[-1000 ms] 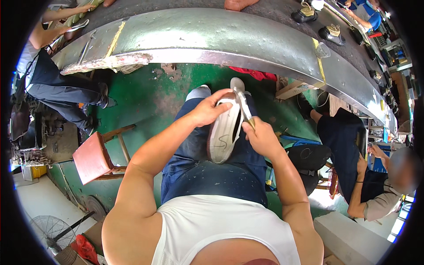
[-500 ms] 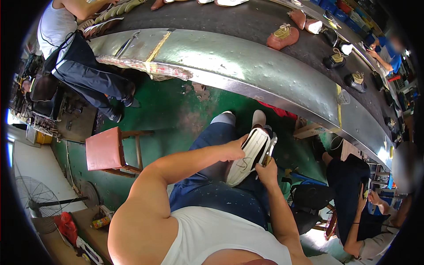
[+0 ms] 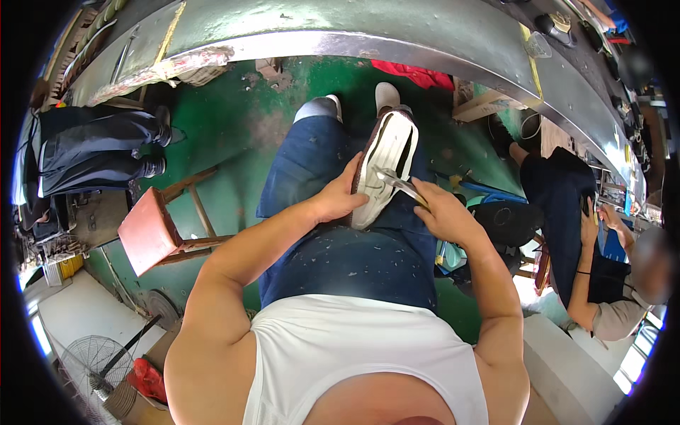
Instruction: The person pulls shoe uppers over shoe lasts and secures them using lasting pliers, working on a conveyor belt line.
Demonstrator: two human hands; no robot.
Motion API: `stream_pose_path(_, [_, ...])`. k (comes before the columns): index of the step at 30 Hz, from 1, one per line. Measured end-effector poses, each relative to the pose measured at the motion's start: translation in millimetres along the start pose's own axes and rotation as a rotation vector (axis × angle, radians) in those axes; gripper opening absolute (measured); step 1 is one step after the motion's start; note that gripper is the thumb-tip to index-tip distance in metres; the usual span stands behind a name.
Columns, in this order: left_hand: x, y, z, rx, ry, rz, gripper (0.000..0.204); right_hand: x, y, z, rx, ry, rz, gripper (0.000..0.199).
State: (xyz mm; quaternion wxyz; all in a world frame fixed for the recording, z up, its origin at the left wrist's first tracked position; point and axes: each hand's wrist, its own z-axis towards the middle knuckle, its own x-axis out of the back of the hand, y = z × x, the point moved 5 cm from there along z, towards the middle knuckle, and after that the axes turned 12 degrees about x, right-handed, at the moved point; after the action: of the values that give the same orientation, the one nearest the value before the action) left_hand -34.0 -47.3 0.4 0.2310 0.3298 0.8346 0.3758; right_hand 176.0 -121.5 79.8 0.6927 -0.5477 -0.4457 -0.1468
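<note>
Over our navy apron [image 3: 333, 273], above the right thigh, we hold a shoe [image 3: 381, 157] sole-up, its pale underside facing us and its dark rim to the left. Our left hand [image 3: 341, 198] grasps its left edge, thumb on the sole. Our right hand [image 3: 443, 211] is wrapped around a metal tool [image 3: 401, 185] with its head over the middle of the sole; whether they touch, we cannot tell. Open green floor [image 3: 227, 142] runs from our legs to the bench [image 3: 304, 25], whose metal edge curves across our front. On our left, a red-seated stool [image 3: 146, 228] takes up floor; on our right, a black seat [image 3: 506, 218] crowds our forearm, with a co-worker [image 3: 615, 319] beyond it. A red cloth [image 3: 418, 74] lies by the bench's underside. At the bench's right stands a clear cup [image 3: 538, 46]; its contents we cannot make out.
</note>
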Motion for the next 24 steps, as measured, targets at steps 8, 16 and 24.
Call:
stream_pose_path(8, [-12.7, 11.9, 9.2, 0.131, -0.072, -0.529, 0.068, 12.2, -21.0, 26.6, -0.255, -0.535, -0.19, 0.03])
stream_pose_path(16, [18.6, -15.4, 41.3, 0.027, 0.61, 0.106, 0.056, -25.1, -6.3, 14.4, -0.216, -0.102, 0.083, 0.044])
stream_pose_path(24, [14.8, 13.2, 26.4, -0.385, 0.659, 0.368, 0.047, -14.8, 24.5, 41.0, -0.18, 0.034, -0.238, 0.043])
